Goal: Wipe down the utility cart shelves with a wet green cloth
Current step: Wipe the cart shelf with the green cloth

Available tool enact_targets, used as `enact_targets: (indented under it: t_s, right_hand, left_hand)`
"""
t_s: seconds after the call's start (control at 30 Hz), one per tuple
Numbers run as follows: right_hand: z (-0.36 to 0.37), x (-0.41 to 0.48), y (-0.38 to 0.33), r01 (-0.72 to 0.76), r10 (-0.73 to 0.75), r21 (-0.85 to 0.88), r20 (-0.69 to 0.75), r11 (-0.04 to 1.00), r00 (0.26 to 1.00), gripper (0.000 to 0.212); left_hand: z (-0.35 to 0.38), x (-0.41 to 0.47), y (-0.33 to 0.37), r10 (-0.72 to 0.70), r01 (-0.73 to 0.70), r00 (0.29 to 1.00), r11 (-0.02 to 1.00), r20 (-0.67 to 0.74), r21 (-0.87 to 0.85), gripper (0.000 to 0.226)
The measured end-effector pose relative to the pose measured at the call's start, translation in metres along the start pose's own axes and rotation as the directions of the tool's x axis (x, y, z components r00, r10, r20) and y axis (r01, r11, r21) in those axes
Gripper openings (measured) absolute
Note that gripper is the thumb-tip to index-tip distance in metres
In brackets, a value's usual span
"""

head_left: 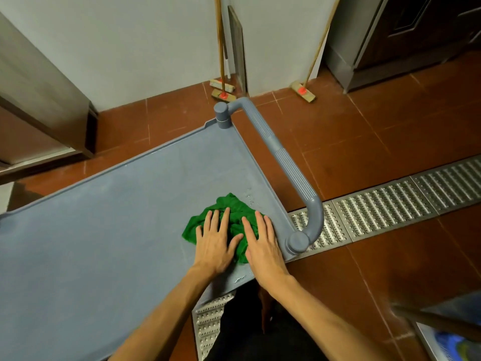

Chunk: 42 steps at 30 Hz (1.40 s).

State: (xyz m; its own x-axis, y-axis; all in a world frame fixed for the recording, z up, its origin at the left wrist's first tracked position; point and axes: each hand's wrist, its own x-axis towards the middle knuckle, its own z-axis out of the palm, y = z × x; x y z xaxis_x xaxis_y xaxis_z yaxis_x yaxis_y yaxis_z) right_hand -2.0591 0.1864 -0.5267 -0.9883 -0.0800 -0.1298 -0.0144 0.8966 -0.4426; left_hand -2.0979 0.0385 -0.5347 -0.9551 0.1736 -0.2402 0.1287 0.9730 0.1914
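The grey utility cart's top shelf [104, 217] fills most of the view, its long axis running off to the left, with the ribbed handle [281, 157] at the right end. The wet green cloth [231, 212] sits bunched in the near right corner, just beside the raised rim. Both palms are flat on it, fingers spread, nothing pinched: left hand [214, 238] and right hand [261, 241] side by side. All the unwiped shelf lies to the left, so I'd guess the left hand leads.

The cloth [230, 204] lies on the cart shelf [104, 217], beside the handle [283, 157] at 3 o'clock. The left hand [216, 243] and right hand [264, 243] rest on it, side by side.
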Motion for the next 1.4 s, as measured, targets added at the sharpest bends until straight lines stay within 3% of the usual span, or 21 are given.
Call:
enact_targets:
  t_s: [0.33,0.67,0.93,1.27,1.4]
  right_hand:
    - [-0.004,0.087,0.002,-0.034,0.031,-0.050,-0.066,0.998,0.997,0.079]
    - [-0.038,0.191,0.027,0.233,-0.227,-0.176,0.051,0.956,0.972,0.083]
    - [-0.036,0.178,0.017,0.195,-0.208,-0.150,-0.078,0.969,0.975,0.079]
    - [-0.037,0.115,0.020,0.169,-0.170,-0.062,-0.014,0.984,0.985,0.075]
    - [-0.035,0.078,0.021,0.168,-0.168,-0.035,0.012,0.985,0.986,0.073]
  left_hand:
    - [-0.020,0.088,-0.013,0.082,-0.085,0.996,0.995,-0.048,-0.060,0.075]
    - [-0.040,0.174,-0.031,0.096,-0.100,0.993,0.994,-0.075,-0.052,0.068]
    - [-0.041,0.174,-0.036,0.132,-0.134,0.986,0.991,-0.105,-0.015,0.063]
    - [-0.040,0.118,-0.026,0.169,-0.172,0.980,0.985,-0.106,-0.021,0.050]
    - [-0.027,0.077,-0.017,0.121,-0.125,0.986,0.992,-0.112,-0.031,0.048]
